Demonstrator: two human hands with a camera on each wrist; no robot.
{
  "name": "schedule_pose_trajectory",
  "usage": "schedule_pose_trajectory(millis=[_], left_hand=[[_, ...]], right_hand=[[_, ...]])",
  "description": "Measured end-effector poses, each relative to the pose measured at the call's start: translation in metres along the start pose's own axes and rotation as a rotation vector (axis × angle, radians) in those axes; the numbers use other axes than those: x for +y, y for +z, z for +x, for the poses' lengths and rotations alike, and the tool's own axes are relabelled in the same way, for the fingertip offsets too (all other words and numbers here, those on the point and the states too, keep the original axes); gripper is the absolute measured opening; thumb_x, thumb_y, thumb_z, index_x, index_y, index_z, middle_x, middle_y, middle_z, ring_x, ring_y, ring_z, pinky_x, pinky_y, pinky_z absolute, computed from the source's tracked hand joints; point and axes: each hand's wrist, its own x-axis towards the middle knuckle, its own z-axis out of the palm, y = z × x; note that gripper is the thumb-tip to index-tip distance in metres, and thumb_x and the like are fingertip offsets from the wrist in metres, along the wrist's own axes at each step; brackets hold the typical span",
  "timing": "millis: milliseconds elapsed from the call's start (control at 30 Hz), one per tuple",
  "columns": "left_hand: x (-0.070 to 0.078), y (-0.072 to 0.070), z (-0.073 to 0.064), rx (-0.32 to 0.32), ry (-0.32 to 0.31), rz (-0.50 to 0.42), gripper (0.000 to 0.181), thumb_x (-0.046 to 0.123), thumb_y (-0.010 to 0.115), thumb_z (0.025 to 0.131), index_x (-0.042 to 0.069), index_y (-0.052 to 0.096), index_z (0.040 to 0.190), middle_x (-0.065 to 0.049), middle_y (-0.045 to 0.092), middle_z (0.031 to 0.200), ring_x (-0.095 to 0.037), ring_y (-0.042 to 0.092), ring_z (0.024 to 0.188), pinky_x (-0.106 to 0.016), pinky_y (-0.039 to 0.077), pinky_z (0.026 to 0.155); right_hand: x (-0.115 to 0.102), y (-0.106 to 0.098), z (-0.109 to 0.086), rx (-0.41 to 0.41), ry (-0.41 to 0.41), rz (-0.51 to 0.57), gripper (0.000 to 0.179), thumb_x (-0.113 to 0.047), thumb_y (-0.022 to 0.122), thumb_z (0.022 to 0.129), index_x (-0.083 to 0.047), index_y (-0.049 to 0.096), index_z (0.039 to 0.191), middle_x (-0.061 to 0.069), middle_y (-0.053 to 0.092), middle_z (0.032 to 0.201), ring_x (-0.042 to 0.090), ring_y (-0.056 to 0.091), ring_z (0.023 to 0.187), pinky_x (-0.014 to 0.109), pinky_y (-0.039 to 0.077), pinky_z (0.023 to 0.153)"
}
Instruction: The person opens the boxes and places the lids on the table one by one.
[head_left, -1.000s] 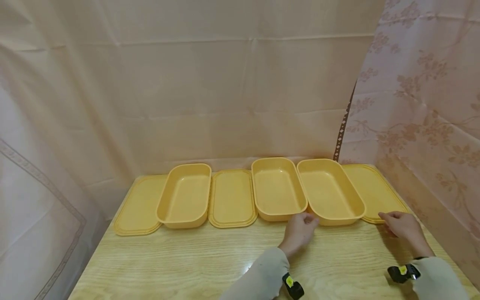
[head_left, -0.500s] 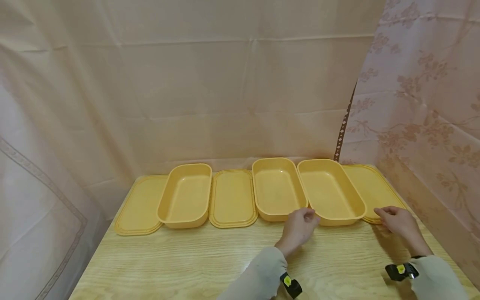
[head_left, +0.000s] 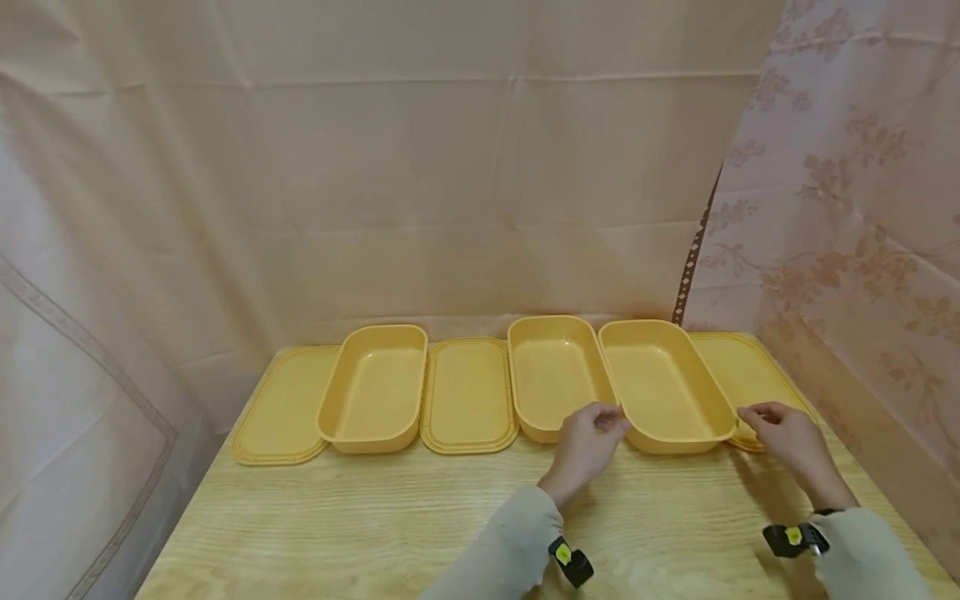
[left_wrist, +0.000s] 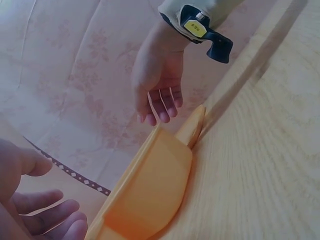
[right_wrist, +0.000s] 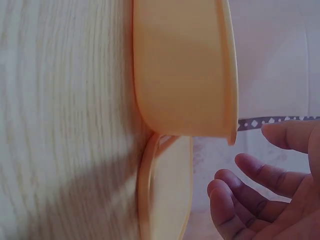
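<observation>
A yellow rectangular food container (head_left: 667,383) stands uncovered at the right of the row, between my two hands. My left hand (head_left: 588,446) hovers by its near left corner, fingers loosely bent; the left wrist view shows the thumb and fingers spread apart with nothing between them. At the near right corner is my right hand (head_left: 787,437), over the edge of a flat yellow lid (head_left: 738,367). In the right wrist view its fingers (right_wrist: 227,205) are relaxed and apart from the container wall (right_wrist: 185,65). The lid lies partly beneath or behind the container; I cannot tell which.
Another open container (head_left: 562,379) adjoins on the left, followed by a lid (head_left: 470,396), a third container (head_left: 378,383) and a further lid (head_left: 285,404). All stand along the back of the wooden table (head_left: 360,525), against a cloth curtain (head_left: 390,183).
Both hands have risen slightly and shifted a little left, the right one coming closer to the right container's corner. The containers and lids keep their places; the head view has shifted slightly.
</observation>
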Motion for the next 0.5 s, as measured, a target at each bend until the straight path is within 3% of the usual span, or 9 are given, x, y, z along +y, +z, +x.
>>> schedule_pose_trajectory(millis=[233, 500], left_hand=[[0.002, -0.007, 0.0, 0.015, 0.011, 0.122, 0.032, 0.027, 0.066, 0.092, 0.008, 0.068, 0.117, -0.005, 0.069, 0.115, -0.02, 0.063, 0.104, -0.024, 0.05, 0.086], [-0.001, -0.014, 0.004, 0.015, 0.046, 0.185, 0.036, 0.03, 0.066, 0.092, 0.009, 0.066, 0.122, -0.01, 0.066, 0.12, -0.026, 0.061, 0.11, -0.029, 0.05, 0.089]], right_hand=[[-0.014, 0.002, 0.001, 0.024, -0.053, -0.033, 0.061, -0.042, 0.042, 0.103, 0.014, 0.054, 0.123, 0.041, 0.053, 0.122, 0.054, 0.054, 0.104, 0.054, 0.05, 0.075], [-0.029, 0.007, -0.002, 0.06, -0.1, -0.028, 0.059, -0.041, 0.044, 0.102, 0.013, 0.055, 0.123, 0.039, 0.058, 0.116, 0.051, 0.058, 0.098, 0.052, 0.051, 0.07]])
